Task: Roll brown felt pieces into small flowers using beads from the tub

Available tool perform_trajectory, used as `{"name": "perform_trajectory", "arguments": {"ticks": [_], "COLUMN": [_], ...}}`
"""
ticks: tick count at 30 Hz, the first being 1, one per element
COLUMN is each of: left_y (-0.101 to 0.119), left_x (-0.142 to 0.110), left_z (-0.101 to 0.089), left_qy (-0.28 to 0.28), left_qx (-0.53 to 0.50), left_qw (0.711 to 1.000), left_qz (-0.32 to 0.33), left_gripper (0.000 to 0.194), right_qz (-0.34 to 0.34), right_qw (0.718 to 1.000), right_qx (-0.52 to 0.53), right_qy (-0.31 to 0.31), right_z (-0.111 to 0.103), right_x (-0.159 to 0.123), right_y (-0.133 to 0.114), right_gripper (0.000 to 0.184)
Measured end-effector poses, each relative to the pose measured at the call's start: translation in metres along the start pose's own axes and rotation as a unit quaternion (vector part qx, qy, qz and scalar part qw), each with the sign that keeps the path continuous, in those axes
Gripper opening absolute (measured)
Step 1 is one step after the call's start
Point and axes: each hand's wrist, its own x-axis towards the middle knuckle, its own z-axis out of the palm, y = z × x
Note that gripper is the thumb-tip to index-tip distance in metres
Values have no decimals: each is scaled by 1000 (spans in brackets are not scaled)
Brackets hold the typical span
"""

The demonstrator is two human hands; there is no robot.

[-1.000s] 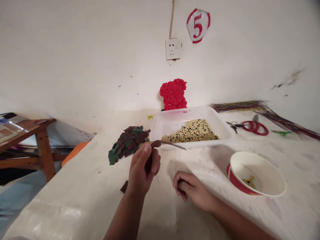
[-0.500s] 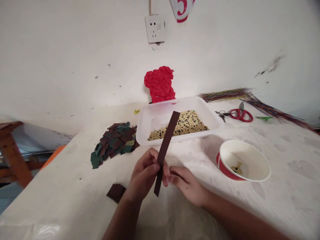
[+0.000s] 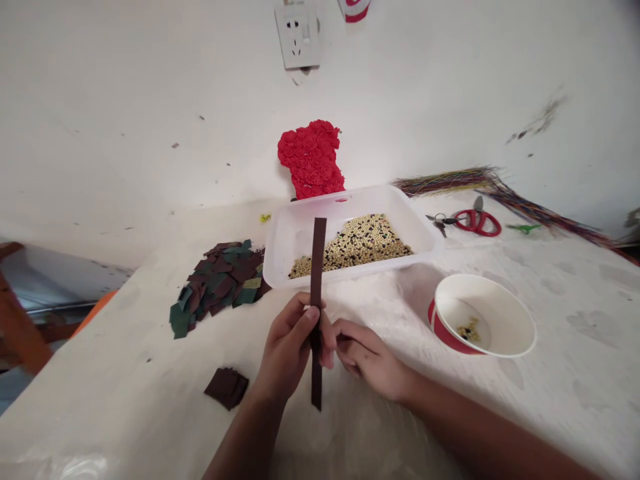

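My left hand (image 3: 293,337) pinches a long, dark brown strip (image 3: 317,267) between thumb and fingers, near its middle. The strip stands almost upright in view, its top end overlapping the tray behind. Close on the right, my right hand (image 3: 367,357) has its fingers curled and pressed together, meeting the fingertips of the left. Whatever may lie in that pinch is hidden. Left of my left forearm lies a small stack of dark brown squares (image 3: 227,388). Farther back is a loose heap of green and brown cut pieces (image 3: 220,280).
A translucent plastic tray (image 3: 280,230) holds yellow and black beads (image 3: 370,240). Behind it stands a red rose-covered shape (image 3: 313,160). To the right are a white-and-red paper bowl (image 3: 520,333) with a few beads, red-handled scissors (image 3: 477,221), keys (image 3: 440,222) and coloured wires (image 3: 450,180).
The strip has turned from a rightward slant to nearly upright, still in my left hand. My right fingers have curled in more. The whole view has shifted slightly.
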Motion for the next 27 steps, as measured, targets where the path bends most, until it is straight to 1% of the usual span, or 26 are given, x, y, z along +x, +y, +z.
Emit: {"name": "perform_trajectory", "arguments": {"ticks": [2, 4, 6, 9, 12, 16, 20, 24, 27], "left_y": [0, 0, -2, -6, -11, -14, -14, -14, -14], "left_x": [2, 3, 4, 4, 3, 2, 2, 2, 3], "left_z": [2, 3, 2, 2, 4, 7, 5, 1, -1], "left_qy": [33, 76, 113, 135, 129, 100, 67, 71, 69], "left_qx": [6, 25, 56, 87, 95, 116, 112, 133, 150], "left_qw": [999, 996, 991, 985, 985, 988, 991, 988, 985], "left_qz": [17, 34, 49, 62, 57, 31, 26, 38, 42], "left_gripper": [8, 9, 10, 12, 13, 18, 18, 18, 16], "right_qz": [-3, -24, -41, -34, -45, -71, -79, -72, -69], "right_qw": [999, 992, 983, 974, 971, 973, 972, 974, 978], "right_qx": [-54, -120, -176, -224, -233, -220, -220, -211, -187], "right_qy": [-4, -12, -23, -19, -4, 11, 33, 40, 62], "right_z": [-1, -1, 0, 2, 4, 4, 2, 1, 1], "right_x": [-1, -2, -3, -3, -2, -1, 1, 2, 3], "right_y": [-5, -9, -12, -9, -3, -1, -1, -1, -2], "right_gripper": [17, 20, 20, 17, 15, 26, 27, 28, 27]}}
